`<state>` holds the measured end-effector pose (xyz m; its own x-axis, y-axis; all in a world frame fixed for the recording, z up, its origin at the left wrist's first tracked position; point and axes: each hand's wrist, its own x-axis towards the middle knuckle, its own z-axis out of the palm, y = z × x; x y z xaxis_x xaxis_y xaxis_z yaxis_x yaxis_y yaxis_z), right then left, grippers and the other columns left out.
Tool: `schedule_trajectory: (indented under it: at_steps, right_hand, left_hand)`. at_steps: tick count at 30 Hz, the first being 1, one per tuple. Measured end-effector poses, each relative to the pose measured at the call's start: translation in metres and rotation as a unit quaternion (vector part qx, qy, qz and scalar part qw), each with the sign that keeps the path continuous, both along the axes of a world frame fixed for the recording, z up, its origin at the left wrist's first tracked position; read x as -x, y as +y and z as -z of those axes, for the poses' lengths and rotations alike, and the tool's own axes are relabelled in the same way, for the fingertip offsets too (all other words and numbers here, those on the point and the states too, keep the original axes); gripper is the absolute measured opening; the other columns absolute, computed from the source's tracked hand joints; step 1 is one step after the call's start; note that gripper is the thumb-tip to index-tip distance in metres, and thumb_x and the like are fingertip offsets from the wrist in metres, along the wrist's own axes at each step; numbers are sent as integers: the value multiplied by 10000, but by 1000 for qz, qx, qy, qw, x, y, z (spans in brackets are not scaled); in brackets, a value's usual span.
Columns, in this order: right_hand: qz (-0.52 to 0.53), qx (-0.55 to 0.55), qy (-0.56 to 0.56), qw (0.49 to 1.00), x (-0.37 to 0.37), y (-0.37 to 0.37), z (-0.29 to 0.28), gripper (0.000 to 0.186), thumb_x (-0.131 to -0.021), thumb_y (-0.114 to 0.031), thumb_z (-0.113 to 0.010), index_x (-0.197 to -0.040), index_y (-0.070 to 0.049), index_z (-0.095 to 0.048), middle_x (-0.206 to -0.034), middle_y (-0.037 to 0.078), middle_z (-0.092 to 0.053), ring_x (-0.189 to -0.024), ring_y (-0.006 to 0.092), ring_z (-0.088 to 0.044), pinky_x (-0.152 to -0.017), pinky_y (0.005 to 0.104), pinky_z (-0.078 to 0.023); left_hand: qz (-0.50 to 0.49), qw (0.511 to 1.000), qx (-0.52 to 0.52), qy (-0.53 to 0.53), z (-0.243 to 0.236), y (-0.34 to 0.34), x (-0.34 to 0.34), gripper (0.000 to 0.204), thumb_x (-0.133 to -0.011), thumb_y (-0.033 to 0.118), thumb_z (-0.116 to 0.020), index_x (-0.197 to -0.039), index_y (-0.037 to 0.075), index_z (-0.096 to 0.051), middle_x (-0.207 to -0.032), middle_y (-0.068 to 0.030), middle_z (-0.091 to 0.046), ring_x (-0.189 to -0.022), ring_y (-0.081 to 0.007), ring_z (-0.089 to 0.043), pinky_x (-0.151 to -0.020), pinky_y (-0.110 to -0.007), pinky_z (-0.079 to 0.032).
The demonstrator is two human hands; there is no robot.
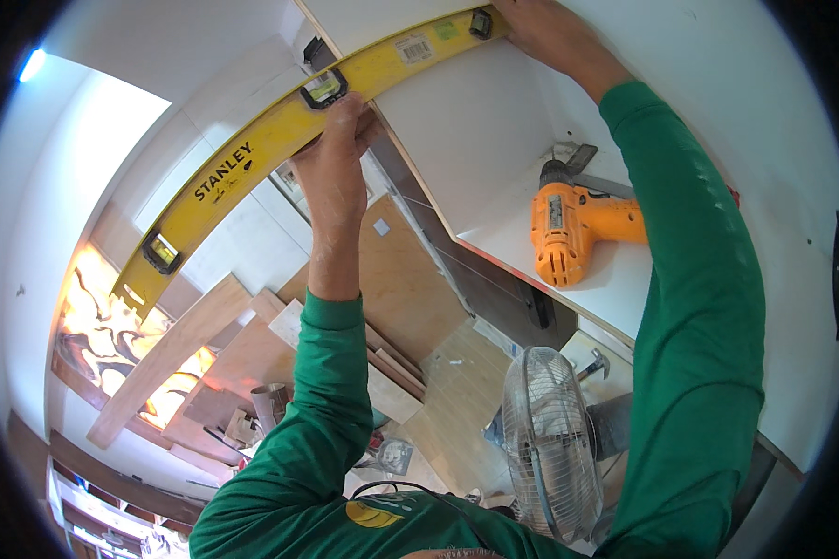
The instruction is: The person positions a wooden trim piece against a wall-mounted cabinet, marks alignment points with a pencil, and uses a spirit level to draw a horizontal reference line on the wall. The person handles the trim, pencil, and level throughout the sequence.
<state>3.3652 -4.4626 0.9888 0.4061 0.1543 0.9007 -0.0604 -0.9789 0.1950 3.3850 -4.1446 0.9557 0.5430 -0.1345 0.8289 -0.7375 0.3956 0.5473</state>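
A long yellow spirit level (280, 140) slants across the upper part of the view, its right end higher than its left. Near its middle vial, my left hand (336, 172) grips it from below, thumb on the front face and the other fingers mostly behind. My right hand (545, 33) is at the level's upper right end, next to the end vial; its fingertips are partly hidden by the top edge of the view. Between the hands, the level lies across the front edge of a white cabinet (466, 130).
An orange cordless drill (559, 233) lies on the white cabinet panel beside my right forearm, with a dark metal tool (580, 160) behind it. Below stand a wire-caged fan (545, 429) and a hammer (595, 363). Wooden boards (172, 354) lean at the lower left.
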Motion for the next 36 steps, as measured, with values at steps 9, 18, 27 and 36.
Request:
schedule_trajectory:
  at_steps: [9,18,27,36]
  right_hand:
    - [61,-39,10,997,-15,-1,3,566,-922,-116,-752,-1428,-33,-512,-1306,161,-608,-1108,385,-690,-972,484,-592]
    - [40,-24,-28,999,-12,0,4,317,-965,-74,-629,-1272,-12,-586,-1181,173,-645,-1010,372,-720,-878,493,-611]
    - [66,6,-56,996,-25,-11,9,375,-993,-149,-638,-1347,-48,-567,-1278,152,-656,-1020,329,-717,-914,461,-589]
    - [46,34,-60,997,-14,-11,9,198,-1005,-131,-544,-1099,24,-625,-1061,216,-680,-907,356,-749,-805,449,-621]
  left_hand:
    - [18,1000,10,10,-1,1,-1,295,-973,109,-701,-1204,-63,-637,-1149,-145,-704,-1015,-241,-734,-897,-413,-637]
    - [2,1000,-7,13,1,1,-8,379,-988,154,-686,-1271,-82,-602,-1175,-184,-693,-999,-277,-746,-868,-395,-651]
    - [-10,1000,-15,7,1,1,-2,358,-995,124,-681,-1297,-42,-582,-1208,-174,-675,-1046,-312,-736,-881,-436,-656]
    - [-14,1000,2,0,4,-4,-7,365,-993,121,-678,-1289,-67,-577,-1191,-186,-671,-1000,-290,-741,-883,-426,-664]
